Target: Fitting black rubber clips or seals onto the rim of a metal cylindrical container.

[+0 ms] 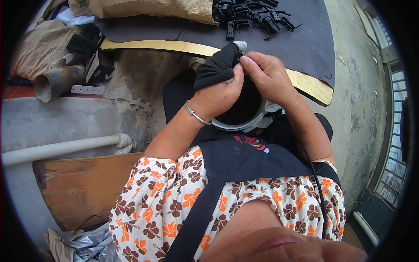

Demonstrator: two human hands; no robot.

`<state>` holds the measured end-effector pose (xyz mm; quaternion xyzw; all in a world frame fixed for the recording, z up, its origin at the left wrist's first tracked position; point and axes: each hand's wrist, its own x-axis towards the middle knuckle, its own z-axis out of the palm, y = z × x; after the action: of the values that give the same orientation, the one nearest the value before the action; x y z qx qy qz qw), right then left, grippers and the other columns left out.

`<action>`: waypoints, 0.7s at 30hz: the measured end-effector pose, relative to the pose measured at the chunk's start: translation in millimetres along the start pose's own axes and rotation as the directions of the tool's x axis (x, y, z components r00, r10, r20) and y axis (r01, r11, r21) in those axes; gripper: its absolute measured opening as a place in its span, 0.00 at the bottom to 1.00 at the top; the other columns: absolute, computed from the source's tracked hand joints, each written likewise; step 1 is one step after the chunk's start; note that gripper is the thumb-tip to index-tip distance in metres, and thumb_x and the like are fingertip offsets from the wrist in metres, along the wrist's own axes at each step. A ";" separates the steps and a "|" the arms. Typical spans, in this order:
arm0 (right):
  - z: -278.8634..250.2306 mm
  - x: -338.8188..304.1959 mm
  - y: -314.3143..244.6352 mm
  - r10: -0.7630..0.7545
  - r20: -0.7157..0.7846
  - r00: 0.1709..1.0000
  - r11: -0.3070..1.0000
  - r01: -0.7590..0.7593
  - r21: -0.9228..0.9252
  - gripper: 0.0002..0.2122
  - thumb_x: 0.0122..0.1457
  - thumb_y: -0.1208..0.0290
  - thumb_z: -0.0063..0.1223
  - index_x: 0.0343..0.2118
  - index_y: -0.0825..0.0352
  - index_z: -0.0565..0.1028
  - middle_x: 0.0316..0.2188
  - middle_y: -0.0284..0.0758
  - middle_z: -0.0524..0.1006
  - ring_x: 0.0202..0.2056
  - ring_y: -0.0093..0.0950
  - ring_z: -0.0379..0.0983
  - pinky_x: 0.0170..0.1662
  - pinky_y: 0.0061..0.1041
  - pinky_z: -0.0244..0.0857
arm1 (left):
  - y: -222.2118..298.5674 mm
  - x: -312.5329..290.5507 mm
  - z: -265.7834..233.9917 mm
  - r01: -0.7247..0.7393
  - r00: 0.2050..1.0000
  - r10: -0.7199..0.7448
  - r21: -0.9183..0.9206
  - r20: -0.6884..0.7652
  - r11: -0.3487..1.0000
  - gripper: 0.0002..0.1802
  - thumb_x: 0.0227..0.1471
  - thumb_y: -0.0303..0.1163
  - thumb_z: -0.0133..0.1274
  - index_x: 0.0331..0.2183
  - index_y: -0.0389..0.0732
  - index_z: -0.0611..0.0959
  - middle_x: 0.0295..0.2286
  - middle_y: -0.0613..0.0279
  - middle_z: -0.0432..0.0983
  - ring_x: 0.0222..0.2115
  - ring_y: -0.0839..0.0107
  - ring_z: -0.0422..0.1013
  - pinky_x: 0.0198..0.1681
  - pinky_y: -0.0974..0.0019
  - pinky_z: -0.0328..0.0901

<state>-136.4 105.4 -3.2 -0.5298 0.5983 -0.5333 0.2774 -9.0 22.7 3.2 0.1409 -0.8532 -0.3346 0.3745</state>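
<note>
My two hands meet above the near edge of the table (305, 39), where a gold strip (307, 85) runs; bare concrete floor (355, 78) opens past its right side. Between that edge and my lap, the bucket (238, 127) takes up the room, its inside too dark to read. On the table a brown paper sack (152, 8) lies beside loose black plastic parts (271, 22). Black cloth (213, 70) with a white tip covers my left hand's (218, 98) fingers, so I cannot tell their grip. My right hand (273, 78) is closed in a pinch at the cloth's end.
</note>
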 end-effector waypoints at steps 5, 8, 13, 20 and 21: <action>7.6 0.7 21.1 0.028 0.005 1.000 0.994 -0.029 0.103 0.14 0.62 0.66 0.42 0.25 0.70 0.70 0.19 0.23 0.65 0.25 0.12 0.57 0.28 0.15 0.57 | 3.6 -0.3 1.9 -0.106 0.994 0.104 0.279 0.023 0.954 0.15 0.47 0.22 0.46 0.40 0.30 0.74 0.37 0.49 0.74 0.38 0.60 0.72 0.43 0.66 0.64; 11.1 -0.2 22.3 0.054 -0.003 0.999 0.993 -0.054 0.104 0.14 0.63 0.65 0.41 0.25 0.70 0.70 0.20 0.23 0.67 0.26 0.12 0.58 0.29 0.15 0.58 | 3.1 -0.2 1.4 -0.065 0.997 0.042 0.353 0.070 0.933 0.17 0.46 0.21 0.47 0.41 0.30 0.74 0.35 0.49 0.74 0.36 0.59 0.72 0.42 0.66 0.64; -11.1 2.8 15.4 -0.031 0.048 0.998 0.990 0.025 0.136 0.12 0.62 0.65 0.43 0.28 0.70 0.71 0.23 0.23 0.68 0.26 0.14 0.60 0.30 0.16 0.59 | 0.0 5.4 -5.9 0.173 0.984 -0.160 -0.199 0.080 0.965 0.18 0.48 0.26 0.49 0.43 0.31 0.72 0.33 0.52 0.74 0.33 0.67 0.72 0.38 0.68 0.65; -19.2 0.8 2.8 0.082 0.180 0.980 0.985 -0.052 -0.166 0.07 0.53 0.77 0.51 0.34 0.73 0.74 0.25 0.34 0.76 0.28 0.17 0.69 0.34 0.19 0.64 | 3.7 7.4 -20.7 0.308 0.951 -0.270 -0.452 0.149 0.837 0.18 0.53 0.28 0.48 0.46 0.34 0.70 0.30 0.62 0.74 0.26 0.77 0.68 0.32 0.74 0.65; -21.7 0.7 1.8 0.086 0.155 0.984 0.982 -0.058 -0.178 0.06 0.53 0.77 0.52 0.33 0.72 0.74 0.24 0.33 0.75 0.28 0.17 0.69 0.33 0.18 0.64 | 3.4 8.1 -20.7 0.308 0.951 -0.268 -0.455 0.151 0.836 0.18 0.53 0.28 0.48 0.46 0.34 0.70 0.30 0.62 0.74 0.26 0.77 0.68 0.32 0.74 0.65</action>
<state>-156.7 112.0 1.3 -0.5713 0.6365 -0.4243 0.2973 0.7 11.5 20.1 0.1583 -0.7290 -0.5904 0.3079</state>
